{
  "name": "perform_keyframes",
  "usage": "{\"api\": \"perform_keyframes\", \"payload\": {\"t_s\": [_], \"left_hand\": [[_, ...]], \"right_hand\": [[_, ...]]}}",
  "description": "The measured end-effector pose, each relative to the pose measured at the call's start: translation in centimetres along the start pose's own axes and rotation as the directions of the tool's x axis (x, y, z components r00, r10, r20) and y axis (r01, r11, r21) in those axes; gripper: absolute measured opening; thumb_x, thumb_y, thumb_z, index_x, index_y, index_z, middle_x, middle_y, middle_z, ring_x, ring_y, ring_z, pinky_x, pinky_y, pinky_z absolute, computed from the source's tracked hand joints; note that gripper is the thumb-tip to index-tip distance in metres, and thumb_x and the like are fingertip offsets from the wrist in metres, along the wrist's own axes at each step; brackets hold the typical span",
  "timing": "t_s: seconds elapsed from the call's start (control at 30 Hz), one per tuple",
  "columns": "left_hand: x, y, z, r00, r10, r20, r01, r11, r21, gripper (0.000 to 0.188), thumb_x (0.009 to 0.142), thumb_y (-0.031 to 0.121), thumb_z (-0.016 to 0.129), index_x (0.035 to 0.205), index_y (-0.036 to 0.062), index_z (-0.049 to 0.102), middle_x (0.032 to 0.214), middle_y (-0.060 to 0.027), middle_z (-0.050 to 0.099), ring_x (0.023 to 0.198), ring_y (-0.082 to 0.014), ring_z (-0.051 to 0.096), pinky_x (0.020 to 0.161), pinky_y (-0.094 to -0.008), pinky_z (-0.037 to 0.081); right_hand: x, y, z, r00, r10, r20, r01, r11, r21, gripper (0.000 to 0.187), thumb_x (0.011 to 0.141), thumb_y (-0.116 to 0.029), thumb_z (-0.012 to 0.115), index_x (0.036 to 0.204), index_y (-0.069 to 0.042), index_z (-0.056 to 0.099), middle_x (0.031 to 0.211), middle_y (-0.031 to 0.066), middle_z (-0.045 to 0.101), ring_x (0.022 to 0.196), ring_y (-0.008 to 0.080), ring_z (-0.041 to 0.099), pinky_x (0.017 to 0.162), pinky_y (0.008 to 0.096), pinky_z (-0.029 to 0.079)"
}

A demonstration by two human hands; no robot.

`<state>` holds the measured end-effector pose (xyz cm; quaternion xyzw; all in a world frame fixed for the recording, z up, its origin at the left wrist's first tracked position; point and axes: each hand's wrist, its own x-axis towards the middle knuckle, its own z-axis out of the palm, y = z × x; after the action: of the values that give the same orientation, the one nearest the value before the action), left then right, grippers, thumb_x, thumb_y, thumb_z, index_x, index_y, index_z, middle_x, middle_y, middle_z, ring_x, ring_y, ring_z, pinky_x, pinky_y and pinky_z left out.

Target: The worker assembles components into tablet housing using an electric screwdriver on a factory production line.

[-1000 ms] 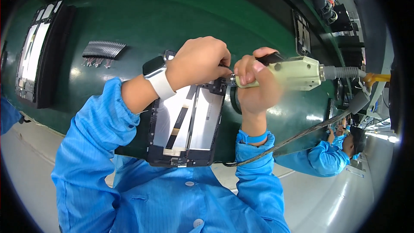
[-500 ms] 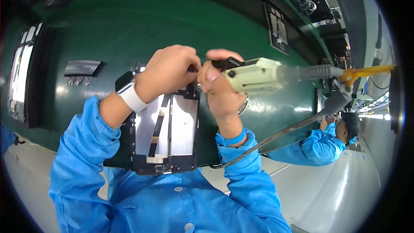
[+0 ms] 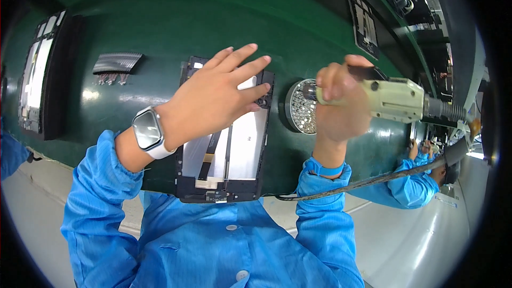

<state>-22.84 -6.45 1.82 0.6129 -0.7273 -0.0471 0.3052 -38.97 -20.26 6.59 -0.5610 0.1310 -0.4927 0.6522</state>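
My left hand (image 3: 216,90), fingers spread, lies over the upper part of a tablet assembly (image 3: 250,144) with silver panels and a black frame, hiding some of it. My right hand (image 3: 344,101) is wrapped round a pale green electric screwdriver (image 3: 397,100), whose tip points left into a round dish of small shiny screws (image 3: 303,114). The dish stands just right of the tablet. Motion blurs the right hand a little.
Thin dark strips with short leads (image 3: 117,64) lie left on the green bench (image 3: 170,16). Stacked tablet parts (image 3: 40,74) stand far left; another panel (image 3: 364,24) lies at the back right. The screwdriver's cable (image 3: 373,180) loops past my right forearm. A person in blue (image 3: 413,189) sits to the right.
My right hand has carried the screwdriver rightward, from the tablet's top to the screw dish. My left hand has gone from bent fingers near the screwdriver tip to spread over the tablet.
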Motion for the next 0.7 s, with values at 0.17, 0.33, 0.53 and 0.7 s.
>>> {"api": "perform_keyframes", "payload": {"t_s": [0.17, 0.33, 0.53, 0.7], "left_hand": [[-0.1, -0.1, 0.0, 0.997, 0.002, 0.073, -0.002, 1.000, 0.001, 0.033, 0.080, 0.023, 0.076, 0.109, 0.0077, 0.073, 0.141, -0.0117, 0.052, 0.142, -0.0335, 0.036, 0.110, -0.0527, 0.039], [0.1, 0.0, 0.1, 0.994, 0.029, 0.103, -0.029, 1.000, -0.001, 0.032, 0.080, 0.022, 0.076, 0.107, 0.0065, 0.072, 0.137, -0.0102, 0.057, 0.139, -0.0322, 0.041, 0.109, -0.0512, 0.040], [0.6, 0.4, 0.2, 0.998, 0.003, 0.063, -0.001, 1.000, -0.024, 0.030, 0.080, 0.020, 0.076, 0.106, 0.0055, 0.072, 0.134, -0.0099, 0.059, 0.135, -0.0320, 0.046, 0.107, -0.0495, 0.042], [0.5, 0.3, 0.1, 0.999, 0.009, 0.047, -0.007, 1.000, -0.029, 0.030, 0.080, 0.020, 0.076, 0.106, 0.0059, 0.072, 0.134, -0.0097, 0.059, 0.133, -0.0316, 0.047, 0.107, -0.0489, 0.042]], "right_hand": [[-1.5, -0.2, -3.4, 0.994, -0.044, -0.099, 0.038, 0.998, -0.058, 0.028, 0.082, -0.004, 0.053, 0.109, 0.005, 0.057, 0.061, 0.0056, 0.049, 0.054, 0.0134, 0.045, 0.058, 0.0316, 0.042], [-2.0, 0.6, -3.7, 0.980, 0.029, -0.196, -0.049, 0.994, -0.097, 0.026, 0.082, -0.003, 0.053, 0.107, 0.004, 0.058, 0.059, 0.0046, 0.048, 0.051, 0.0132, 0.045, 0.055, 0.0316, 0.042], [-1.8, 1.3, -3.8, 0.983, 0.034, -0.179, -0.055, 0.992, -0.110, 0.025, 0.082, -0.002, 0.052, 0.105, 0.004, 0.058, 0.059, 0.0051, 0.048, 0.051, 0.0135, 0.046, 0.055, 0.0318, 0.043], [-1.6, 1.2, -3.7, 0.985, 0.044, -0.165, -0.057, 0.996, -0.073, 0.021, 0.082, -0.001, 0.052, 0.102, 0.004, 0.057, 0.059, 0.0060, 0.048, 0.051, 0.0140, 0.046, 0.056, 0.0319, 0.043]]}}
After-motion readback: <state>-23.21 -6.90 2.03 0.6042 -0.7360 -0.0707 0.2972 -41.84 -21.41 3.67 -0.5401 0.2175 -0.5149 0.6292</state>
